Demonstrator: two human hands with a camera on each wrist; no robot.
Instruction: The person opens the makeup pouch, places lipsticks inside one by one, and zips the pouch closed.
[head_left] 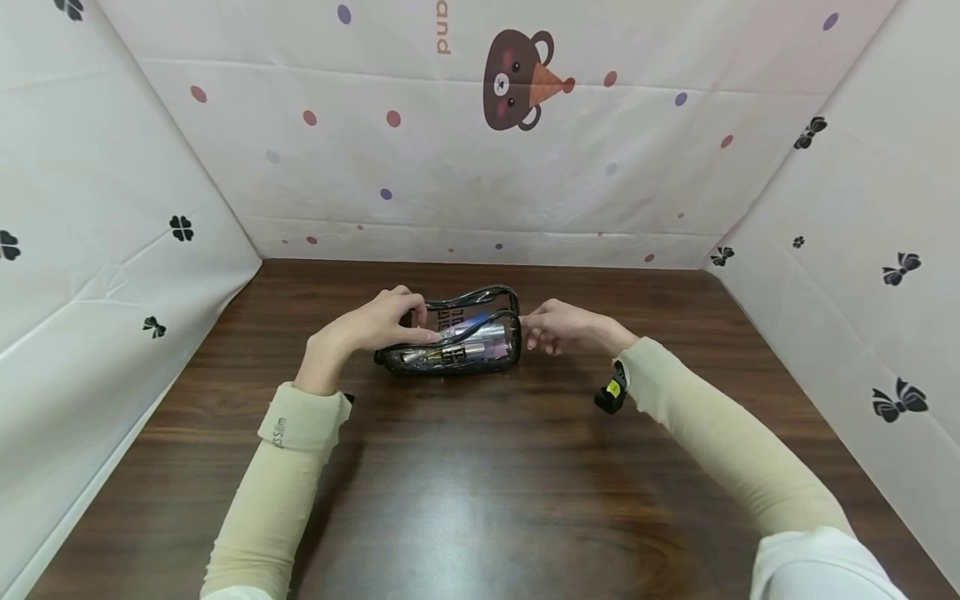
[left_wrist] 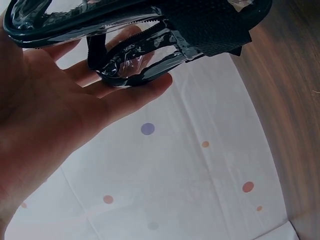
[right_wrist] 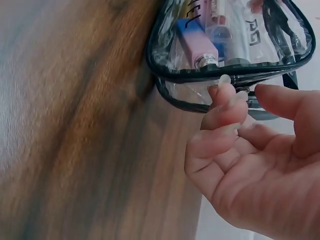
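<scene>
A clear pouch with black trim (head_left: 491, 293) lies on the wooden table, its zipped opening partly apart. Inside are several cosmetic tubes (head_left: 480, 336); one tube with blue and pink colouring (right_wrist: 199, 44) shows in the right wrist view. My left hand (head_left: 375, 323) grips the pouch's left part, thumb at the front and fingers behind the clear film. At the right end, my right hand (head_left: 564, 323) has curled fingers and thumb at the zipper (right_wrist: 255, 82), pinching around its pull; the pull itself is mostly hidden by the fingertips.
The dark wooden table (head_left: 450, 483) extends in front of the pouch. White patterned sheets form a back wall (head_left: 420, 158), a left wall (head_left: 97, 333) and a right wall (head_left: 840, 317) around it. A black wrist device (head_left: 611, 393) sits at my right cuff.
</scene>
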